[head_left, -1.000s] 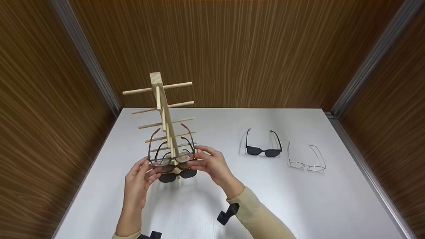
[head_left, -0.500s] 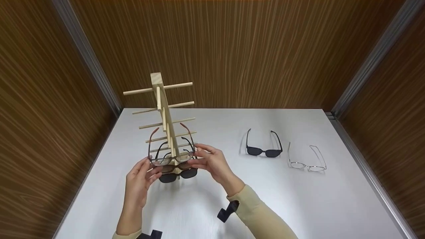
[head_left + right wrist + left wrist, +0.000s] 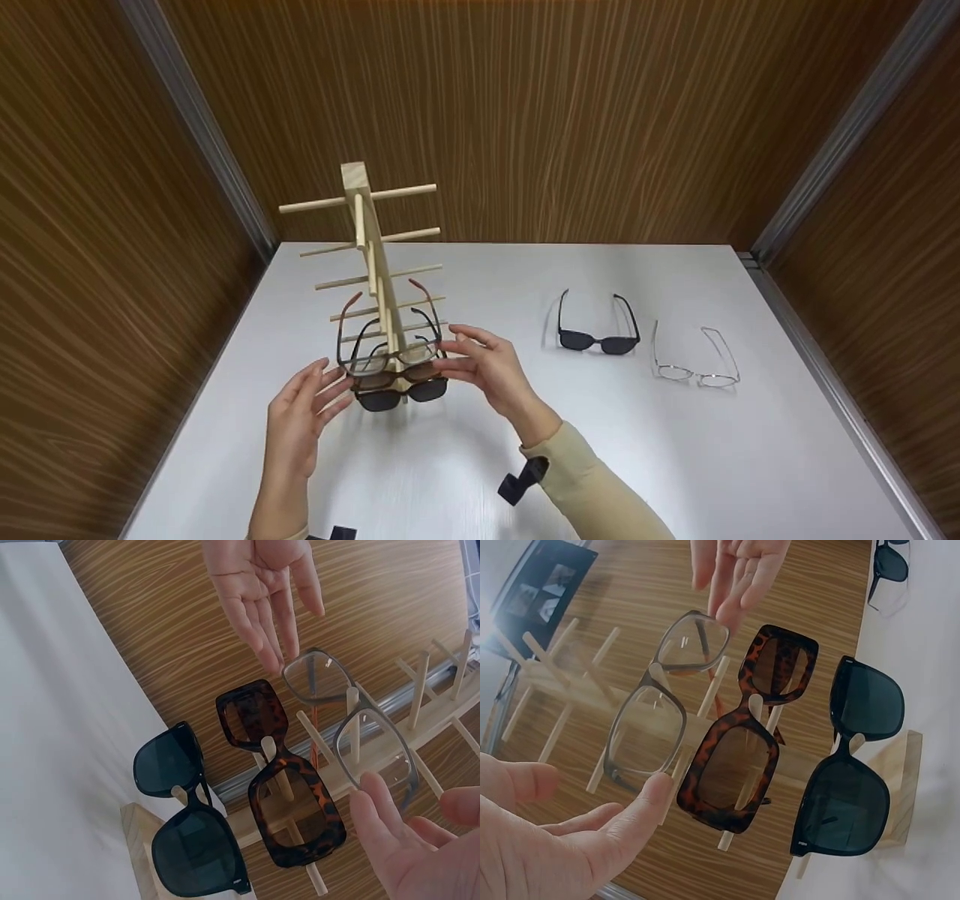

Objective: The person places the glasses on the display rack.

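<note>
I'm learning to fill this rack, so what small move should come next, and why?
Probably ease the left hand and right hand straight back: the clear-lens glasses seem supported by a peg at their bridge, and neither hand looks to be pinching them.

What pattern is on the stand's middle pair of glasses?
Tortoiseshell, mottled orange-brown and black; the middle pair shows best in the left wrist view.

Rack stands on the worktop's left half, bearing eyeglasses above middle sunglasses and bottom sunglasses. Left hand and right hand flank them. Well rightward, loose sunglasses lie left of loose spectacles, slightly farther back.
</note>
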`<state>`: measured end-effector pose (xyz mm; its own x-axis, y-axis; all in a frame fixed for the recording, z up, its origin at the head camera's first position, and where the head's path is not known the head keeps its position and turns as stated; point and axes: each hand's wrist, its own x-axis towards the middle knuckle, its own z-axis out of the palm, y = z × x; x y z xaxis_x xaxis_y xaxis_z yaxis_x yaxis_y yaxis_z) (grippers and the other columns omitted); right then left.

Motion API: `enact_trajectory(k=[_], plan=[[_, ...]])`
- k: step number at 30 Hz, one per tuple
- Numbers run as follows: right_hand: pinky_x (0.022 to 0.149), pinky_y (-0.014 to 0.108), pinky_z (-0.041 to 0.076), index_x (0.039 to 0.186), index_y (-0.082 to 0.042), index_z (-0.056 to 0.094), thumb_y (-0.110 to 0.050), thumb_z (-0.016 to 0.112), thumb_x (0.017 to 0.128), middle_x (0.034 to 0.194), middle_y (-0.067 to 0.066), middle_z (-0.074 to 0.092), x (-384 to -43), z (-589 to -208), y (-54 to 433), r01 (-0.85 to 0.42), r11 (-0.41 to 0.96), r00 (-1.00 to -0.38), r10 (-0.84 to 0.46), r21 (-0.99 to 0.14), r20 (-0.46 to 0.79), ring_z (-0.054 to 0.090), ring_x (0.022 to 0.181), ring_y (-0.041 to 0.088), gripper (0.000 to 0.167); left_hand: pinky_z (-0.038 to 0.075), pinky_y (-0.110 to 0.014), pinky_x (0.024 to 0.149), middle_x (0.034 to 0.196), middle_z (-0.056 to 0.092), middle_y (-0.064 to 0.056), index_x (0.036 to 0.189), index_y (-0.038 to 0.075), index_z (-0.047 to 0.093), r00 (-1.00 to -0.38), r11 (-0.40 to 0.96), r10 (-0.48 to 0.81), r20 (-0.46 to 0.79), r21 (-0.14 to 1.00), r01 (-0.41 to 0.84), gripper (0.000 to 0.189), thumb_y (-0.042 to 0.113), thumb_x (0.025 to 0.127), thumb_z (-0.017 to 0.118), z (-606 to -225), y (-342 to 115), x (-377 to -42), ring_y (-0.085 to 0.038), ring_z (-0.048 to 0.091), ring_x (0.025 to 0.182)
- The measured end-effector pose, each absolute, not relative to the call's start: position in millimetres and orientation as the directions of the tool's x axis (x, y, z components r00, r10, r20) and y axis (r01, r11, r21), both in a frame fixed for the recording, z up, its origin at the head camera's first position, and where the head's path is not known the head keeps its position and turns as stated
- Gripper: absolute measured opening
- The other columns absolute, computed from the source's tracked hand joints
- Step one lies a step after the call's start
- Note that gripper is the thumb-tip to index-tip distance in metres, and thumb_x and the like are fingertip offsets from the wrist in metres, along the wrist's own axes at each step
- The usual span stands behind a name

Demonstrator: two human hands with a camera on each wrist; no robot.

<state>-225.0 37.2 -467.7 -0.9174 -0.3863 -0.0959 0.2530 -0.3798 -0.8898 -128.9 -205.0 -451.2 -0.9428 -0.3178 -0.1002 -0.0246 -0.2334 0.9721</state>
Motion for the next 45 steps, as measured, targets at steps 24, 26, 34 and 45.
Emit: enact_trajectory(k=[24, 26, 34, 45], plan=[[0.081, 0.041, 0.052, 0.129, 0.001, 0.048, -0.028, 0.055, 0.095, 0.111, 0.02, 0.064, -216.9, -512.4, 74.6, 0.254, -0.378, -0.928, -0.353, -0.89, -0.114, 0.066, 0.089, 0.031, 0.046, 0.051, -0.039, 0.083, 0.116, 0.059, -0.023, 0.125, -0.005, 0.046, -0.932, -0.296, -0.289, -0.216, 0.947, -0.128, 0.041, 0.027, 0.099, 0.046, -478.7, -194.0, -116.9, -0.027, 0.063, 0.101], [0.081, 0.04, 0.052, 0.129, 0.001, 0.048, -0.028, 0.055, 0.095, 0.111, 0.02, 0.064, -216.2, -516.5, 77.1, 0.259, -0.367, -0.927, -0.353, -0.893, -0.124, 0.066, 0.09, 0.031, 0.046, 0.052, -0.039, 0.083, 0.115, 0.06, -0.022, 0.125, -0.005, 0.046, -0.933, -0.306, -0.278, -0.23, 0.942, -0.141, 0.041, 0.026, 0.099, 0.047, -482.9, -190.0, -117.7, -0.027, 0.063, 0.1], [0.081, 0.04, 0.052, 0.13, 0.002, 0.047, -0.027, 0.053, 0.096, 0.112, 0.02, 0.063, -215.1, -529.9, 90.1, 0.27, -0.357, -0.933, -0.325, -0.894, -0.152, 0.066, 0.09, 0.03, 0.046, 0.052, -0.039, 0.083, 0.112, 0.061, -0.022, 0.125, -0.007, 0.045, -0.955, -0.296, -0.205, -0.214, 0.944, -0.148, 0.044, 0.027, 0.098, 0.049, -496.3, -179.1, -120.8, -0.029, 0.062, 0.101], [0.08, 0.039, 0.052, 0.132, 0.003, 0.045, -0.027, 0.052, 0.096, 0.111, 0.019, 0.063, -212.7, -549.2, 108.3, 0.279, -0.343, -0.936, -0.305, -0.897, -0.174, 0.066, 0.091, 0.03, 0.047, 0.051, -0.039, 0.084, 0.108, 0.063, -0.018, 0.123, -0.007, 0.047, -0.967, -0.322, -0.117, -0.227, 0.929, -0.18, 0.04, 0.024, 0.098, 0.049, -512.7, -163.6, -125.2, -0.027, 0.063, 0.1]])
